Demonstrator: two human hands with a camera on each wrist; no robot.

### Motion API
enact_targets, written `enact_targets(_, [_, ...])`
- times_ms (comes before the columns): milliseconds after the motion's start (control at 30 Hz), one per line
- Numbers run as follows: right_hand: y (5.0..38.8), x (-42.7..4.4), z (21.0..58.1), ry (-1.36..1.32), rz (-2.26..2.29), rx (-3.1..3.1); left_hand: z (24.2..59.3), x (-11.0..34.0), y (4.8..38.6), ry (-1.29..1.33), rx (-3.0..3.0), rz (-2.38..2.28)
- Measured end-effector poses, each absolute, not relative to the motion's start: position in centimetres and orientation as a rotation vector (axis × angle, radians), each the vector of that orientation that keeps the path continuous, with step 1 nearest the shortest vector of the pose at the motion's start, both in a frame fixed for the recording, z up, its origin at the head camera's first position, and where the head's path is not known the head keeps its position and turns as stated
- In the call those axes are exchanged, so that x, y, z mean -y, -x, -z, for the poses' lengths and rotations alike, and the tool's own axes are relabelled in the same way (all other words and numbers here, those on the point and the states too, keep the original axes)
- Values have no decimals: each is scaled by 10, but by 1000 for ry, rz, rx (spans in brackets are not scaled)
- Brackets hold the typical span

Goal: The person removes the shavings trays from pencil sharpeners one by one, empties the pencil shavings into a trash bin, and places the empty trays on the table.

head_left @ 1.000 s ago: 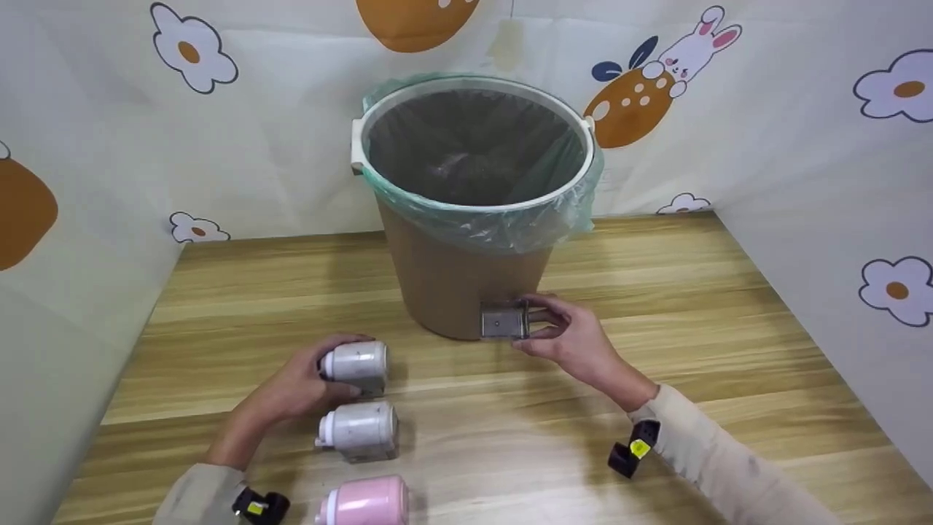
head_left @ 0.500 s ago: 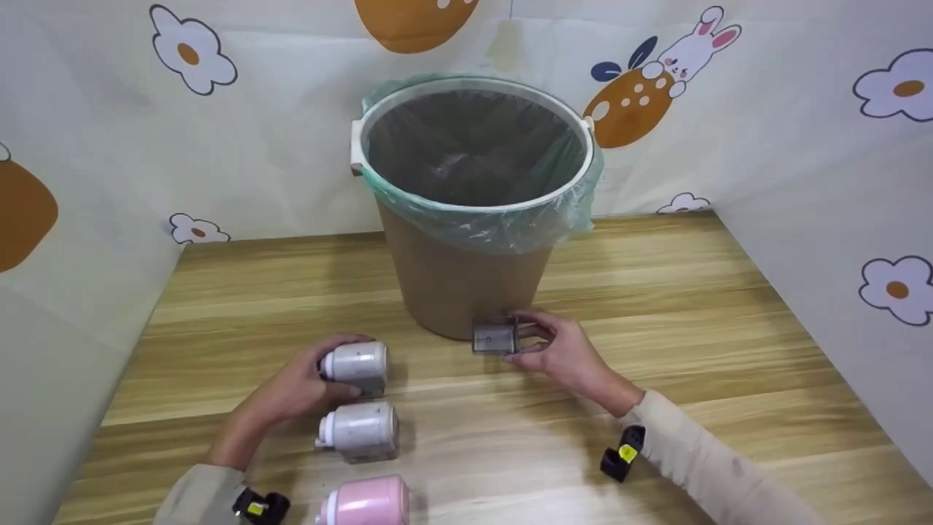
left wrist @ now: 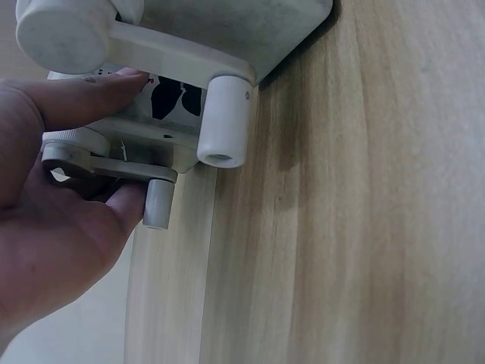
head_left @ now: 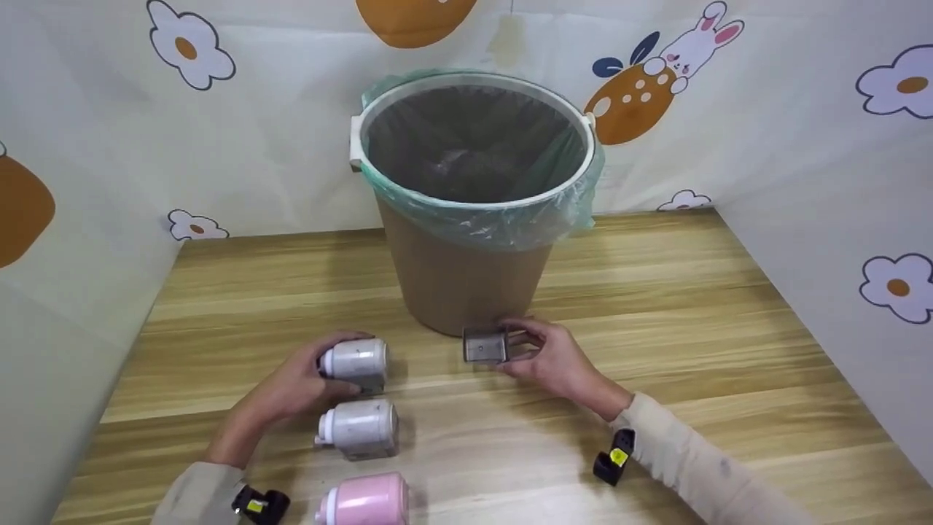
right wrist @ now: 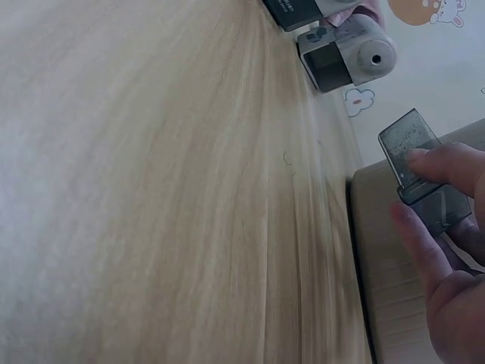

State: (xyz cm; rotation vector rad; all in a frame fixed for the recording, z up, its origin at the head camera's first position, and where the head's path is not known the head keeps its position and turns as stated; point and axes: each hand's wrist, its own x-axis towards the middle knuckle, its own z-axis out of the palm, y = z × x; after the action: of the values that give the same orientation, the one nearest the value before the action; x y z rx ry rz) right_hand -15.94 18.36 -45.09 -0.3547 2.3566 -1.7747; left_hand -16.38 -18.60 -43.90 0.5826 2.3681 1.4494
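Left hand, head view: our left hand (head_left: 302,375) grips the farthest grey crank device (head_left: 359,357), curled only as wide as its body, probably to steady it on the worktop (head_left: 656,306).
Row beside it: a second grey crank device (head_left: 362,429) and a pink crank device (head_left: 369,499) lie nearer to us than that hand, likely lined up within its reach.
Right hand, head view: our right hand (head_left: 561,361) pinches a smoky clear drawer (head_left: 482,346) by one end, well apart from the left.
Bin beyond both hands: the brown bin (head_left: 466,284) wears a green liner (head_left: 503,226) (we cannot tell whether the drawer touches its wall).
Crank handles, left wrist view: our thumb presses the held body beside its small crank handle (left wrist: 158,203), fingers passing behind; a larger crank handle (left wrist: 225,117) hangs just beside, in front.
Drawer, right wrist view: thumb on its speckled face, fingers opposite, a narrow pinch that we judge keeps the box's shape unstrained.
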Motion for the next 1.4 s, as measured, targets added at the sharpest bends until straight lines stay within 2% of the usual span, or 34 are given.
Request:
enact_targets(1033, [166,-176,470,425,1587,-2545,440,185,164,-566,-2376,-1431])
enact_targets(1400, [165,-170,466,388,1520,-2590,437,186,164,-561,-2365,-1428])
